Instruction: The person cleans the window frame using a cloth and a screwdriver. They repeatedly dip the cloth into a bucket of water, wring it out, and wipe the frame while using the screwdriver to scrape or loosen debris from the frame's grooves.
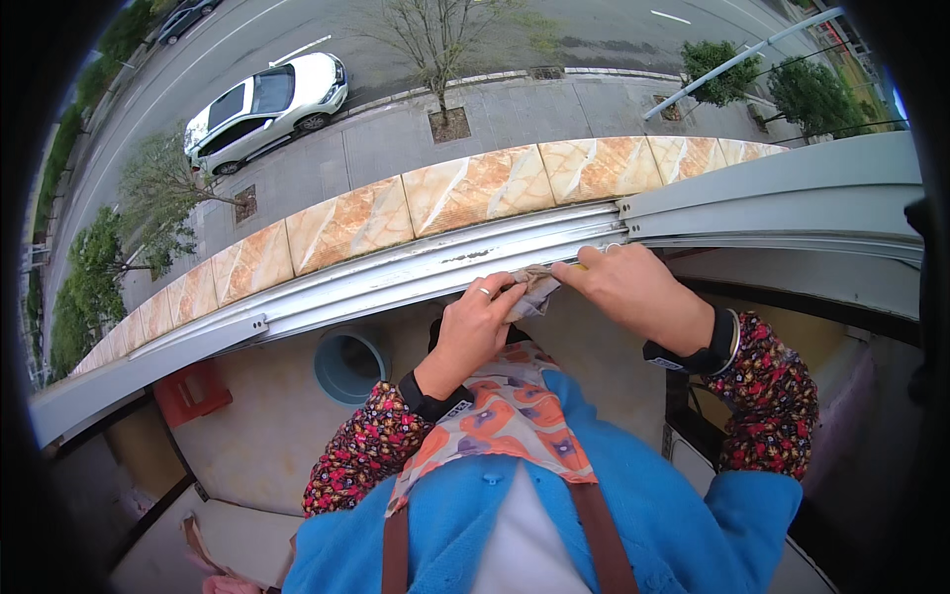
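My left hand (479,325), a ring on one finger, pinches a crumpled greyish-beige cloth (535,293) above the inner edge of the window track. My right hand (633,287) is closed just to the right of it, at the cloth's edge. A bit of something slim and yellow (580,265) shows at its fingertips; the rest is hidden by the fingers and cloth. Right behind both hands runs the white metal window track (435,255), with dark marks in its grooves.
A tiled outer ledge (475,188) borders the track, with a street and a white car (267,114) far below. Sliding window frames (772,198) stand at right and left (158,376). A blue bucket (350,364) and a red container (191,392) are on the floor inside.
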Demonstrator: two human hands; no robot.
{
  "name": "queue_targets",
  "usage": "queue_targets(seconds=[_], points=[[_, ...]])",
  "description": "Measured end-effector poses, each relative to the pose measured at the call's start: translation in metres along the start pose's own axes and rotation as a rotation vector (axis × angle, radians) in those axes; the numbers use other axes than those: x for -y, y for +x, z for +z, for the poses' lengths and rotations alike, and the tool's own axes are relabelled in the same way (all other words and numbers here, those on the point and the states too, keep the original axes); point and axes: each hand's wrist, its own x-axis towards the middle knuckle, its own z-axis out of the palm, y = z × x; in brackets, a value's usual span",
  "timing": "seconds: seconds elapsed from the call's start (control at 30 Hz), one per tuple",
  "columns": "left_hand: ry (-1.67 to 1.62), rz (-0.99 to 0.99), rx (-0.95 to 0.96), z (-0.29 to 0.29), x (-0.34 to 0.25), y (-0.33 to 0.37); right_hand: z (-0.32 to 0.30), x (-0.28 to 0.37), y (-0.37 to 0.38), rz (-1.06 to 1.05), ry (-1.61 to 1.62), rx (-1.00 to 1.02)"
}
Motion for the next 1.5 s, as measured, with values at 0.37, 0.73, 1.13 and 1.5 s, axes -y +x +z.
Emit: queue_targets(seconds=[0.37,0.73,1.13,1.5], points=[[-0.053,0.146,-0.035,0.078,-0.047,0.064,-0.008,-0.011,-0.044,0.292,-0.314,0.208],[-1.35,-0.453,0.389,-0.012,-0.014,0.012,-0.039,0.024,-0.117,0.671,0.161,-0.155],[-2.196,-0.429,-0.063,-0.037,0.025,-0.02,0.069,0.068,-0.076,0.829,1.474,-0.685],[-2.195,-0.362,0.095,-0.046,0.028,-0.053,0.08,0.093,0.005,0.447,1.782,-0.429]])
